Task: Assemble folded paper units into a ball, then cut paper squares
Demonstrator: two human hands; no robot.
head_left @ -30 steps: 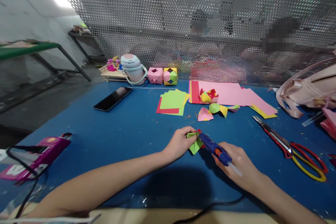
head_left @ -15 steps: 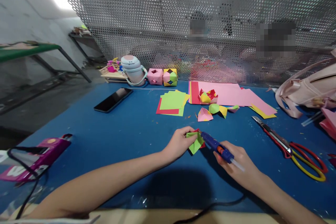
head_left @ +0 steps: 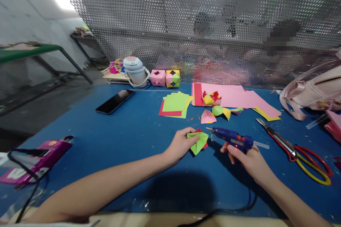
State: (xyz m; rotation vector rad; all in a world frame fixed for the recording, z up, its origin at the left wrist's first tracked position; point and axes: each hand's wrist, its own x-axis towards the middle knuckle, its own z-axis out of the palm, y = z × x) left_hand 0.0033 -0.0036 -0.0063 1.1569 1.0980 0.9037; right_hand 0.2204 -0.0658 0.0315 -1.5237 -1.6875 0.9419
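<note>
My left hand (head_left: 181, 144) pinches a folded green and red paper piece (head_left: 198, 141) against the blue table (head_left: 128, 131). My right hand (head_left: 246, 158) grips a blue hot glue gun (head_left: 231, 137) by its handle. The gun lies level, its nozzle pointing left, a short gap away from the paper piece. A clear glue stick (head_left: 261, 145) sticks out of its back. Its black cord (head_left: 239, 202) runs toward the table's near edge.
Loose folded paper pieces (head_left: 217, 108), a stack of coloured squares (head_left: 174, 103) and pink sheets (head_left: 234, 95) lie beyond my hands. A utility knife (head_left: 277, 136) and scissors (head_left: 311, 163) lie right, a phone (head_left: 115, 100) left, a pink bag (head_left: 314, 92) far right, two paper cubes (head_left: 165, 77) at the mesh screen.
My right hand has pulled the glue gun back from the paper piece, lifted it and turned it level. My left hand has kept its hold on the paper.
</note>
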